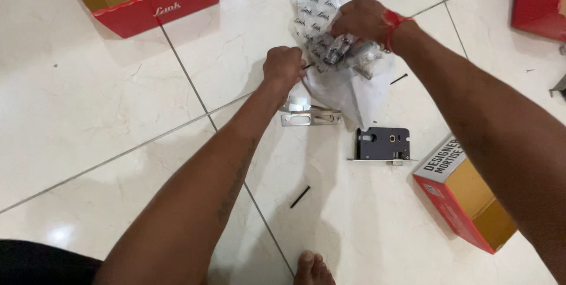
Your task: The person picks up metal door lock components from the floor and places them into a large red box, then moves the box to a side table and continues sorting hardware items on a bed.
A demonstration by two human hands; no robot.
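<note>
Both hands grip one clear plastic bag (330, 43) of metal parts: left hand (284, 66) fisted on its near-left edge, right hand (361, 20) pinching its top.

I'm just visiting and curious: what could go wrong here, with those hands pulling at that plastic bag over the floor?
If the printed plastic bag tears between the left hand and right hand, its small metal parts may scatter across the tiled floor. The loose black screw lies near the bare foot, which might step on it.

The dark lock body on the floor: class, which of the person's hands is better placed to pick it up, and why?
Probably the right hand: the lock body lies under that forearm, though the hand grips the plastic bag.
</note>
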